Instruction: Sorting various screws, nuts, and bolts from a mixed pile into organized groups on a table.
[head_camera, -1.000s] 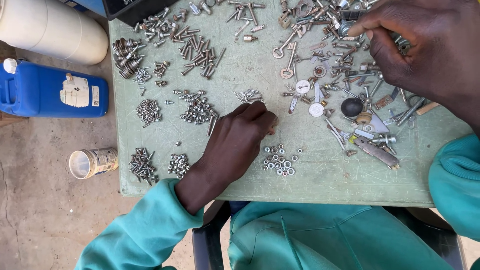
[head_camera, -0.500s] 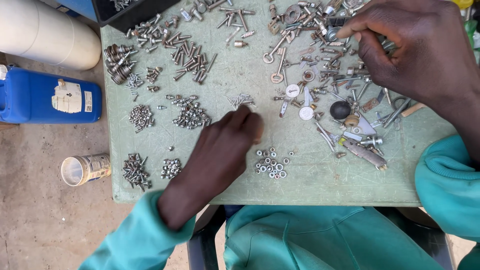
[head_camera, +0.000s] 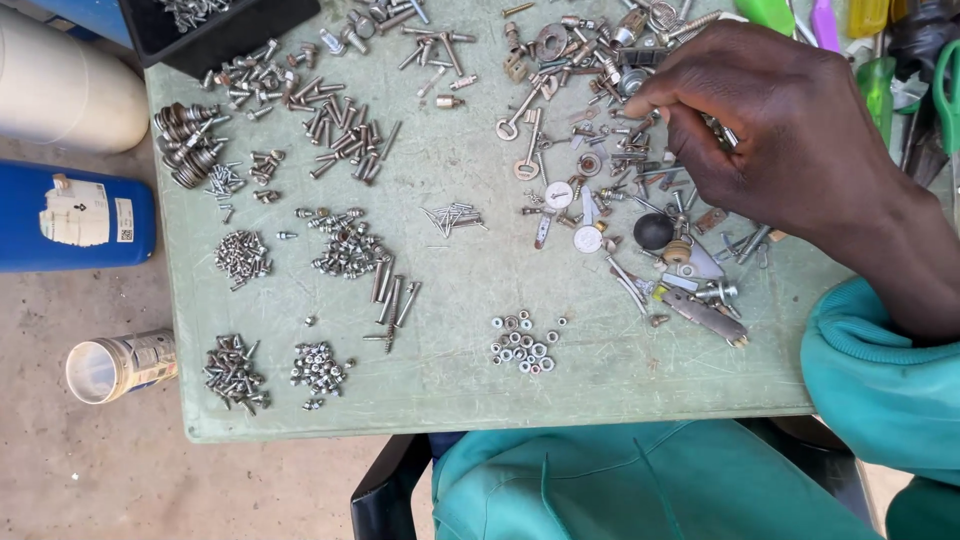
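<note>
step: sorting mixed hardware (head_camera: 640, 150) | right hand (head_camera: 790, 140) fingertips pinched together over pile, grasped piece unclear | next: careful lift toward sorted heaps

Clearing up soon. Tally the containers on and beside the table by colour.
White drum: 1
Blue jug: 1
Silver can, lying on its side: 1
Black tray: 1
Total: 4
A blue shape cut off at the top edge is not counted.

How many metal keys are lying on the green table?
2 silver metal keys, side by side near the table's top middle, left of the right hand: one angled, one upright. More could be hidden in the mixed hardware pile under the hand.
</note>
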